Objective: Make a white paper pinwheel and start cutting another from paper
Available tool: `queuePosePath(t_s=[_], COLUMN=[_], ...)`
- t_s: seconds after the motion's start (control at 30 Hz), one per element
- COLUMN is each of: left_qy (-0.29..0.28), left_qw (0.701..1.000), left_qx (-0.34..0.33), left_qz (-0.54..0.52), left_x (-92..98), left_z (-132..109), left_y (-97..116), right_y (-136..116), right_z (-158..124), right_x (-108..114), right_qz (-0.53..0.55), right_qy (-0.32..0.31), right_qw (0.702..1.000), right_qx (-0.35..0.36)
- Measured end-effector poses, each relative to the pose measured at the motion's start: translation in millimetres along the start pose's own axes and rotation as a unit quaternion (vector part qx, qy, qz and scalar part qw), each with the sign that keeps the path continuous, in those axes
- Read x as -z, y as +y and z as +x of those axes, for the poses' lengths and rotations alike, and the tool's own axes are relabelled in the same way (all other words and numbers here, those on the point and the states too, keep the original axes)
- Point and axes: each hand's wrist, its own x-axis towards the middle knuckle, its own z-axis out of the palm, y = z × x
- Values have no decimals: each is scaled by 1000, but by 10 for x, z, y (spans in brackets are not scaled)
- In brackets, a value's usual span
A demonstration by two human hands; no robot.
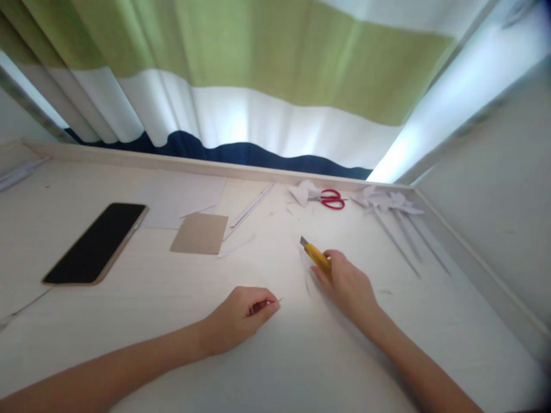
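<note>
My right hand (348, 285) rests on the pale table (275, 355) and is closed round a yellow utility knife (316, 254). Its blade tip points away to the upper left. My left hand (241, 316) lies just left of it, with fingers pinched on a thin small stick whose tip shows at the fingertips. A thin paper sliver (306, 284) lies between the two hands.
A black phone (97, 242) lies at the left. A brown card square (200, 233), white paper sheets (183, 198) and paper strips (249, 211) sit mid-table. Red-handled scissors (331, 199) and folded paper pieces (394, 203) lie by the far edge. A striped curtain (258, 74) hangs behind.
</note>
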Motion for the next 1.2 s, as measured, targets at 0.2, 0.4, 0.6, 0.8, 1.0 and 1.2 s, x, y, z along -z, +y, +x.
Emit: queuePosePath(t_s=[0.2,0.4,0.6,0.8,1.0,1.2], left_qy=[73,81,98,126,135,136], left_qw=[958,930,909,887,864,859], left_qx=[-66,-100,-146,-186,-202,-213], left_qz=[268,344,377,403,440,446], left_x=[257,394,457,464,523,747], left_z=[296,574,515,212,-123,-323], left_y=[54,31,58,101,-178,-316], right_y=[100,126,323,664,810,852], right_z=[169,163,619,1470,1614,1447], right_x=[-73,-32,106,130,-53,-162], right_qz=[-3,-35,-96,-161,-202,-203], right_qy=[27,43,47,50,15,33], right_qw=[1000,998,993,983,971,962], right_qx=[-6,3,46,70,125,180])
